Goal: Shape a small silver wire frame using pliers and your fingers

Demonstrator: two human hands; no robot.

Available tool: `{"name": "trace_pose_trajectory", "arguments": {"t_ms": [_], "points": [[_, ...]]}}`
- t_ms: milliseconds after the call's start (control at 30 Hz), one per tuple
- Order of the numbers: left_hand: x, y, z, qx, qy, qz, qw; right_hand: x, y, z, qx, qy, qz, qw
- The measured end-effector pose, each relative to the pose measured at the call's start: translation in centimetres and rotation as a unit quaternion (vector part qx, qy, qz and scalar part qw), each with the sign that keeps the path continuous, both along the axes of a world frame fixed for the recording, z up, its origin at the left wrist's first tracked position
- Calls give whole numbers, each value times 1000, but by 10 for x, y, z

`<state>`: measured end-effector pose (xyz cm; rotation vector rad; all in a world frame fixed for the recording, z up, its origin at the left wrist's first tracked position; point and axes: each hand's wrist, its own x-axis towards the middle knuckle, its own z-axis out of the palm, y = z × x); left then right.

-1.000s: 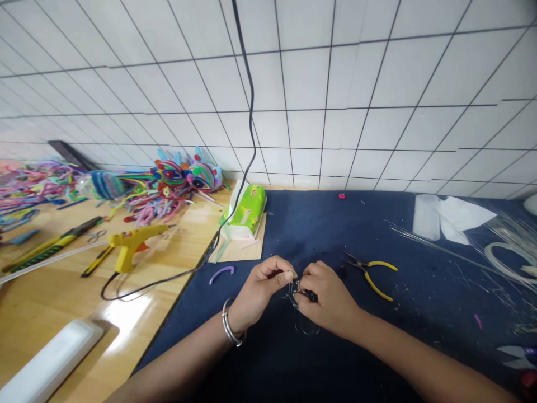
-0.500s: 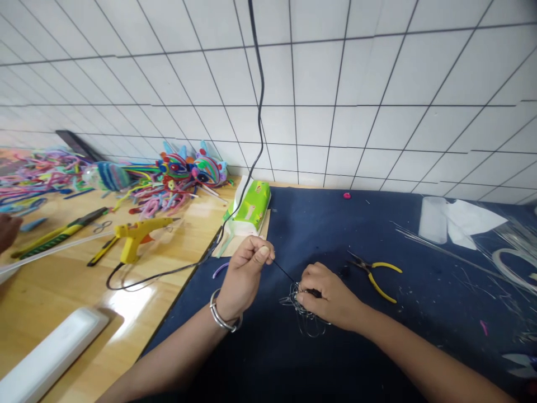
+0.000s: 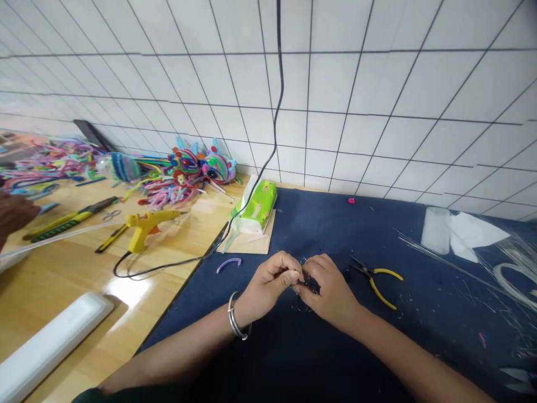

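Two bare hands meet over a desk covered in dark navy cloth (image 3: pixel 319 224), with a tangle of thin silver and dark wire (image 3: pixel 311 284) between them.
The right hand (image 3: pixel 325 286) is curled, fingers and thumb closed around the tangle; the left hand (image 3: pixel 272 284) has thumb and fingertips pressed together beside it. Fingers cover most of the wire, so what the left pinches cannot be told. Half a second ago the left hand stood apart, drawing out a dark strand.
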<state>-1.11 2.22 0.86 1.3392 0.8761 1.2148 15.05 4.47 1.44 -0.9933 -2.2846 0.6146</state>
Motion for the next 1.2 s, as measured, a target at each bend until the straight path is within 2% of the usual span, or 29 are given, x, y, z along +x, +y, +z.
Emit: {"name": "trace_pose_trajectory", "arguments": {"t_ms": [167,367,567,633,767,967,1067,1200], "points": [[2,-1,0,-13,2,22,1000,2,-3,1,64,35,-80,994],[2,0,0,14,23,22,999,2,-6,1,66,48,-59,995],[3,-1,-3,5,16,30,999,0,-9,0,60,92,-59,992],[3,-2,-1,-7,8,21,1000,1,-8,2,39,107,-55,992],[2,0,2,-54,-1,-21,998,7,-4,7,-51,135,-64,987],[3,3,0,-57,118,-42,990,13,-4,5,-131,161,-51,977],[3,3,-2,-44,186,-30,981,12,-4,3,-151,160,-41,975],[3,1,-1,-13,219,-37,975,11,-3,3,-154,178,-41,971]]}}
